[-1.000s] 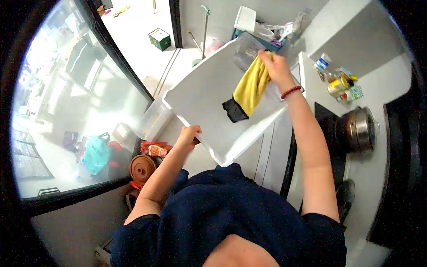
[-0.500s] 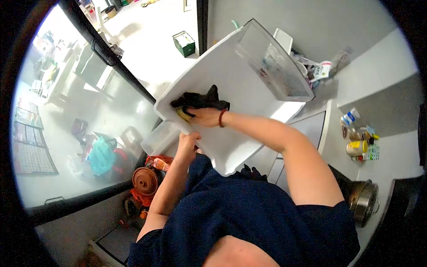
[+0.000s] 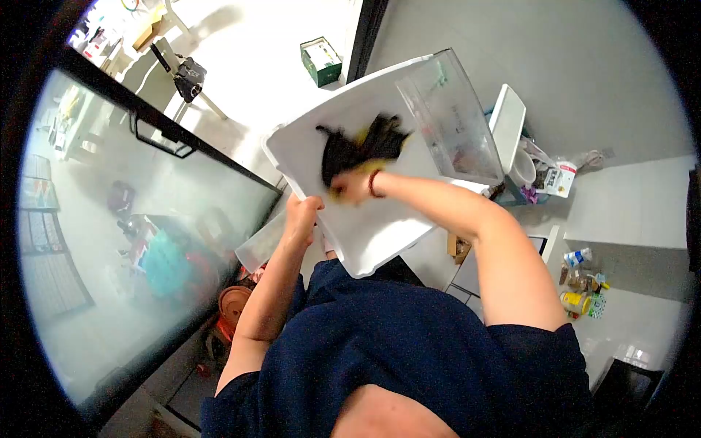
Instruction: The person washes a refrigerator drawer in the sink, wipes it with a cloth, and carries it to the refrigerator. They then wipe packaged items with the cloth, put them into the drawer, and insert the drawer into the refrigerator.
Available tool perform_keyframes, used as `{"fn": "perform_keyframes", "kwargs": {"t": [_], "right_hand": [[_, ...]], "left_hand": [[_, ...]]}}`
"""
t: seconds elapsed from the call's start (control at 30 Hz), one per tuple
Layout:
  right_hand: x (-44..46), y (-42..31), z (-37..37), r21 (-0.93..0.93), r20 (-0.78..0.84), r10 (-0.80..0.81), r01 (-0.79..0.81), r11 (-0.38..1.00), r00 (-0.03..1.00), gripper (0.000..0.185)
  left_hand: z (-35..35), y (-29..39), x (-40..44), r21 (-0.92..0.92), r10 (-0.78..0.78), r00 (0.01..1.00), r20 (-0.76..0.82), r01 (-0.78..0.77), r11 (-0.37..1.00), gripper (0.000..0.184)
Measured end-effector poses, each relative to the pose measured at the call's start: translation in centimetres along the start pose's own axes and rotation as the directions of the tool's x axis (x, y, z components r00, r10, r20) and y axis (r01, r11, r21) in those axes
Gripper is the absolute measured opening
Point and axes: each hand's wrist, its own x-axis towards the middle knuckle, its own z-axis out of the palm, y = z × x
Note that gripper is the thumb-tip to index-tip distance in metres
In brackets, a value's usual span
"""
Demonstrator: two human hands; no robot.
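Note:
A large white bin [image 3: 343, 237] with a clear panel at its far right end is tilted in front of my body. My left hand [image 3: 301, 217] grips its near left rim. Inside the bin, my right hand [image 3: 352, 186], with a dark red bead bracelet at the wrist, is pressed on a black and yellow cloth [image 3: 361, 150] lying against the white inner surface. The fingers of my right hand are blurred and partly covered by the cloth.
A glass door [image 3: 146, 241] with a black frame stands at the left. A green box [image 3: 321, 62] is on the floor beyond. Jars and packets [image 3: 577, 301] sit on the right counter, near a white container [image 3: 509, 120]. A brown lidded pot [image 3: 234, 303] is low at the left.
The cloth, earlier hanging from my right hand, went down into the bin and is now spread against its inside. My right hand has shifted slightly right since half a second ago. The view has turned.

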Motion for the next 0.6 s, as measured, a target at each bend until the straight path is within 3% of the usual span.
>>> {"fn": "perform_keyframes", "kwargs": {"t": [0.03, 0.07, 0.1, 0.17, 0.2, 0.23, 0.3, 0.37, 0.4, 0.43, 0.5, 0.6], "right_hand": [[0.5, -1.0, 0.3, 0.047, 0.3, -0.068, 0.056, 0.997, 0.952, 0.047], [0.4, -2.2, -0.2, 0.008, 0.547, -0.008, 0.005, 1.0, 0.837, 0.049], [1.5, -0.9, -0.7, -0.101, 0.61, 0.014, 0.06, 0.993, 0.792, 0.053], [0.5, -1.4, -6.5, -0.41, 0.479, 0.137, 0.084, 0.908, 0.867, 0.047], [3.2, 1.3, -9.4, -0.709, 0.454, 0.25, 0.177, 0.683, 0.855, 0.041], [5.5, 3.8, -11.7, -0.898, 0.383, 0.34, 0.259, 0.356, 0.859, 0.037], [1.8, 1.8, -18.3, -0.929, 0.0, 0.293, -0.109, 0.355, 0.956, 0.025], [-0.4, 0.0, -22.7, -0.798, -0.199, 0.06, -0.197, 0.569, 0.978, 0.027], [-1.4, -1.3, -24.6, -0.702, -0.213, -0.021, -0.138, 0.699, 0.977, 0.027], [-1.9, -2.5, -26.3, -0.648, -0.224, -0.059, -0.104, 0.754, 0.973, 0.028], [-0.3, -2.2, -28.1, -0.6, -0.315, -0.184, -0.045, 0.799, 0.931, 0.031], [1.1, -1.8, -29.7, -0.489, -0.47, -0.393, 0.138, 0.861, 0.79, 0.03]], "left_hand": [[-0.8, 0.0, 1.7, 0.003, -0.022, 1.0, -0.011, 0.022, 1.0, 0.024], [-1.1, 0.2, 3.0, 0.004, -0.044, 0.999, -0.024, 0.044, 0.999, 0.027], [-0.8, 2.0, 2.6, 0.001, 0.058, 0.997, -0.043, -0.058, 0.998, 0.012], [-1.7, 2.5, 4.8, 0.003, 0.03, 0.995, -0.097, -0.03, 1.0, 0.013], [-1.9, 3.1, 5.7, -0.021, 0.023, 0.994, -0.108, -0.025, 0.999, 0.017], [-2.0, 3.8, 6.5, -0.043, 0.019, 0.993, -0.118, -0.024, 0.999, 0.022], [-2.0, 5.5, 8.5, -0.052, 0.015, 0.988, -0.154, -0.023, 0.998, 0.031], [-2.0, 6.6, 10.5, -0.026, 0.0, 0.978, -0.208, -0.005, 1.0, 0.041], [-2.6, 6.3, 12.2, -0.024, 0.008, 0.979, -0.203, -0.013, 1.0, 0.049], [-2.4, 7.3, 13.1, -0.047, -0.002, 0.972, -0.237, -0.009, 0.999, 0.044], [-2.1, 9.1, 14.9, -0.1, -0.011, 0.951, -0.31, -0.021, 0.995, 0.033], [-2.1, 11.5, 16.8, -0.208, -0.067, 0.914, -0.399, -0.019, 0.978, 0.03]]}}
